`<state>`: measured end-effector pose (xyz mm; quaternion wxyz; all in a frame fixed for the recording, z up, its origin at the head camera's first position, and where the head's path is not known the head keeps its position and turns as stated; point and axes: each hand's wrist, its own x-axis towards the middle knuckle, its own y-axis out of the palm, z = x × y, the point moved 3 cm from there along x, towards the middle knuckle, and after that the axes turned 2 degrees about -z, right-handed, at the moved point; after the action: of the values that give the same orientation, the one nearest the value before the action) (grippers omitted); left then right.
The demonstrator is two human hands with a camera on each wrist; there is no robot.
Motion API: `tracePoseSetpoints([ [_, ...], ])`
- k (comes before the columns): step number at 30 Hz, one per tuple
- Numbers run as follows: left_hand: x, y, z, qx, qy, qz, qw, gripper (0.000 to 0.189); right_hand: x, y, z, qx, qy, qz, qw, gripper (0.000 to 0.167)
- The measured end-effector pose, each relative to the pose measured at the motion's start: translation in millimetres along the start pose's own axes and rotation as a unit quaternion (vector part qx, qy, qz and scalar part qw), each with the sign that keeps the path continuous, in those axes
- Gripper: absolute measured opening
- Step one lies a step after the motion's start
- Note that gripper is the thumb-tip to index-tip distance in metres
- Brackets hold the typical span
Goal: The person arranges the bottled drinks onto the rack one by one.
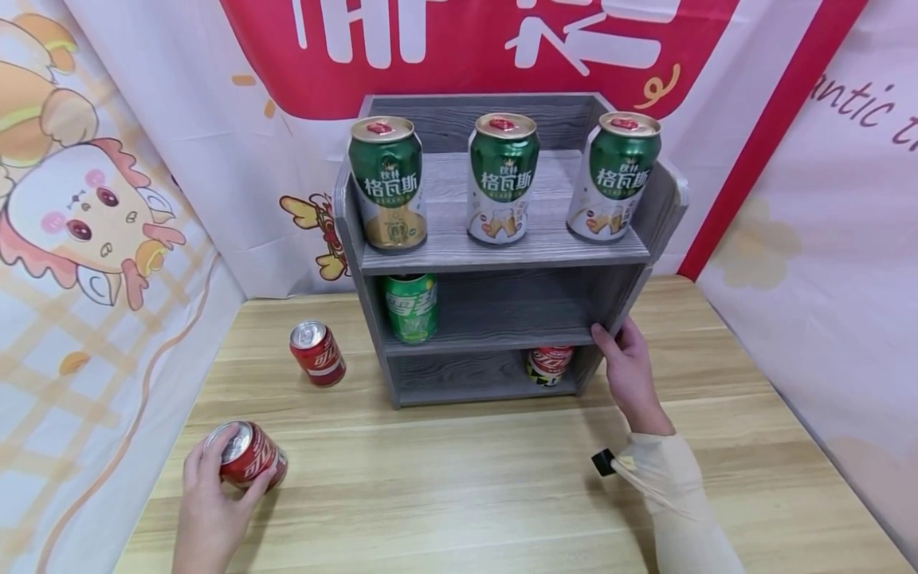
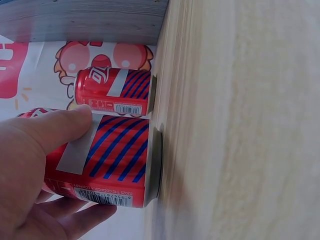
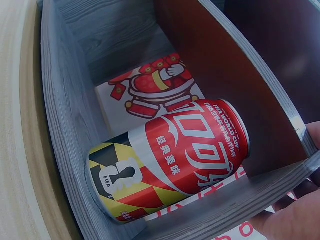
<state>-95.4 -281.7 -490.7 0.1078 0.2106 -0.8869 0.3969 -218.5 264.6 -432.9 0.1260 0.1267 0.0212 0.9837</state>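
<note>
My left hand [image 1: 215, 498] grips a red Coca-Cola can [image 1: 260, 461] from above, at the left front of the table. In the left wrist view, the thumb and fingers curl round this can [image 2: 107, 160], whose base meets the tabletop or nearly so. A second red can [image 1: 318, 355] stands just behind it. My right hand [image 1: 629, 371] holds the right side edge of a grey wooden shelf [image 1: 502, 253], thumb in front. Inside the bottom tier, near that hand, stands another cola can [image 3: 170, 160] with a yellow and black pattern.
On the top tier stand three green kvass cans: left [image 1: 389, 187], middle [image 1: 504, 179] and right [image 1: 615, 177]. A green can [image 1: 411, 309] is at the left of the middle tier. Printed cloth [image 1: 301, 151] hangs behind and beside the wooden table [image 1: 459, 486].
</note>
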Motion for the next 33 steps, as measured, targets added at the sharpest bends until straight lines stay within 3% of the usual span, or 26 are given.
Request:
tracePoseSetpoints([
  [6, -0.3, -0.7, 2.9, -0.007, -0.012, 0.006, 0.9999, 0.102, -0.4, 0, 1, -0.004, 0.007, 0.004, 1.0000, 0.045],
  [12, 1.1, -1.1, 4.8, -0.044, -0.068, 0.006, 0.9967, 0.119, -0.1, 0, 2, -0.006, 0.008, 0.007, 0.9999, 0.046],
  [16, 1.8, -1.5, 4.7, -0.045, -0.092, 0.009, 0.9946, 0.112, -0.6, 0, 1, -0.004, 0.008, 0.005, 0.9999, 0.046],
  [20, 2.3, -1.4, 4.6, -0.044, -0.098, 0.010, 0.9942, 0.104, -0.8, 0, 0, -0.007, 0.006, 0.005, 0.9999, 0.045],
  [33, 6.2, -2.0, 10.5, -0.061, -0.105, 0.012, 0.9925, 0.102, 0.9, 1, 1, -0.007, 0.009, 0.005, 0.9999, 0.046],
])
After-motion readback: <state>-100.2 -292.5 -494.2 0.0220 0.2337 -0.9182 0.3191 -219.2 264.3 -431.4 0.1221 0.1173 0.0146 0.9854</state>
